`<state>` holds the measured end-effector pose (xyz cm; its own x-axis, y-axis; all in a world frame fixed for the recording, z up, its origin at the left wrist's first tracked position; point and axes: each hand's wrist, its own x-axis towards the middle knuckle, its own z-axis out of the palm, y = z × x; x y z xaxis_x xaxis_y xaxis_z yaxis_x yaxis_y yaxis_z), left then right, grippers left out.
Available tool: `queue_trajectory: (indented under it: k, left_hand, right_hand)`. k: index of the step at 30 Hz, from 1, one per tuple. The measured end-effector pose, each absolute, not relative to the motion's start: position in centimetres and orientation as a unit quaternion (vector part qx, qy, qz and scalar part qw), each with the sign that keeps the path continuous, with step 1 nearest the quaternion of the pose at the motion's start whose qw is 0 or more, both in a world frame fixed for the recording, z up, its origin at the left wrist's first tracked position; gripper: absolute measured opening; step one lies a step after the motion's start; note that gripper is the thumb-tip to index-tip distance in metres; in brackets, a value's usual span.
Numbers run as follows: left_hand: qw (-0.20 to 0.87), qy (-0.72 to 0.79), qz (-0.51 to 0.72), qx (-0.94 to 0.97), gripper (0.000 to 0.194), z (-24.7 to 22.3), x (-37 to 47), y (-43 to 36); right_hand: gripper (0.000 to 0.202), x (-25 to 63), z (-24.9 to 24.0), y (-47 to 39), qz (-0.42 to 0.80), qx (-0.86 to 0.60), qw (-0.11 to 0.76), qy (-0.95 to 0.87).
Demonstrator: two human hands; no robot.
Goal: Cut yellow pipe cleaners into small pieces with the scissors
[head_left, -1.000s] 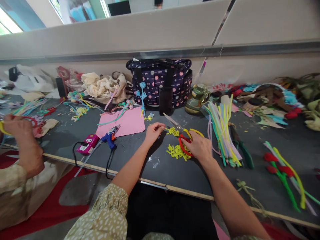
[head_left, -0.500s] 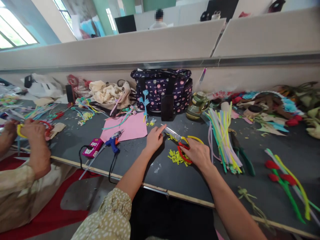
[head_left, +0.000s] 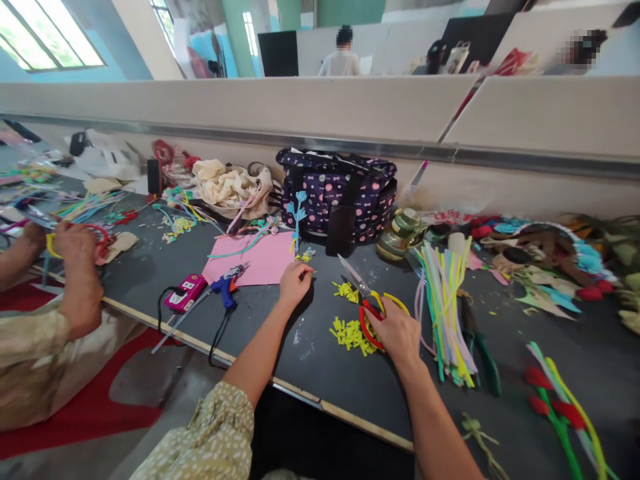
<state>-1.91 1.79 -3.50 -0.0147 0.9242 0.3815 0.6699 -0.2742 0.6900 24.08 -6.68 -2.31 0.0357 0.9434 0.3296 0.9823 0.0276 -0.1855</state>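
My right hand (head_left: 400,328) is closed round the red and yellow handles of a pair of scissors (head_left: 357,275), whose blades point up and to the left. Yellow cut pieces (head_left: 350,333) lie in a pile beside and under the scissors. My left hand (head_left: 296,283) is over the table, its fingertips pinched together near the right edge of a pink sheet (head_left: 265,267); anything between them is too small to name. Just beyond it stands a light blue pipe-cleaner flower (head_left: 299,213) with small yellow bits at its foot.
A phone (head_left: 341,230) leans on a patterned bag (head_left: 320,180). Right of it are a green jar (head_left: 397,237), a bundle of pipe cleaners (head_left: 445,307) and pliers (head_left: 483,353). At left lie a glue gun (head_left: 226,290) and a pink box (head_left: 185,293); another person's hands (head_left: 75,247) hold scissors.
My left hand has drawn away from the scissors' tips to the left, and its fingers have come together. The scissors remain in my right hand. The camera view has shifted.
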Motion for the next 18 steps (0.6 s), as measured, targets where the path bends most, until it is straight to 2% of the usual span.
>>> queue_trajectory:
  k: [3,7,9,12,15,18]
  left_hand:
    - [0.177,0.558,0.356,0.729,0.021,-3.9,-1.8,1.9]
    - [0.204,0.576,0.461,0.643,0.043,-4.7,-1.8,2.4]
    - [0.229,0.571,0.502,0.608,0.046,-5.0,-1.8,2.4]
    - [0.279,0.544,0.459,0.644,0.046,-5.0,-1.6,2.2]
    - [0.247,0.532,0.412,0.697,0.055,-4.7,-1.3,2.0]
    - [0.191,0.542,0.462,0.676,0.063,-4.5,-1.4,1.9]
  right_hand:
    - [0.044,24.3,-2.4,-6.5,-0.040,-0.704,0.188,-0.683]
    - [0.048,24.5,-2.7,-6.4,-0.026,-0.710,0.206,-0.673]
    - [0.049,24.5,-2.9,-6.4,-0.022,-0.712,0.217,-0.667]
    - [0.051,24.7,-3.5,-6.4,-0.012,-0.723,0.219,-0.655]
    - [0.051,24.9,-4.0,-6.3,0.003,-0.731,0.207,-0.650]
    - [0.055,25.1,-4.3,-6.2,0.019,-0.745,0.203,-0.635]
